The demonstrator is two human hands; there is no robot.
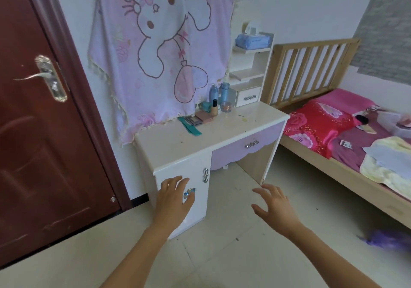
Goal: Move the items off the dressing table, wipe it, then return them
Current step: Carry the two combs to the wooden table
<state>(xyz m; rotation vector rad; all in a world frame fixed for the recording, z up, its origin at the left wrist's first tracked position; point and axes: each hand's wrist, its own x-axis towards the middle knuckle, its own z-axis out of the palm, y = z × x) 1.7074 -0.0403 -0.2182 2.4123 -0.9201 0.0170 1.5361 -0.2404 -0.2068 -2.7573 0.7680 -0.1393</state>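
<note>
Head view shows both hands, left hand point(174, 195) and right hand point(272, 203), spread wide and empty at lower centre, below the white glossy table point(178, 143), whose clustered cosmetic bottles point(220, 96) at centre frame likely want lifting upright, one by one.

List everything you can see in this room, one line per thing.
dressing table: one, white with lilac drawer, against the wall
bottles: two, blue, back of tabletop
foundation bottle: one, beige with black cap, in front of bottles
jars: two, one teal, one pinkish, near bottles
compacts: about two, flat, pink and grey
teal strip: one, lying on tabletop
wipes pack: one, blue, top shelf
blanket: one, pink cartoon print, hanging on wall
door: one, dark red, left
bed: one, wooden, pink bedding, right
left hand: open, empty, by cabinet
right hand: open, empty, above floor
</note>
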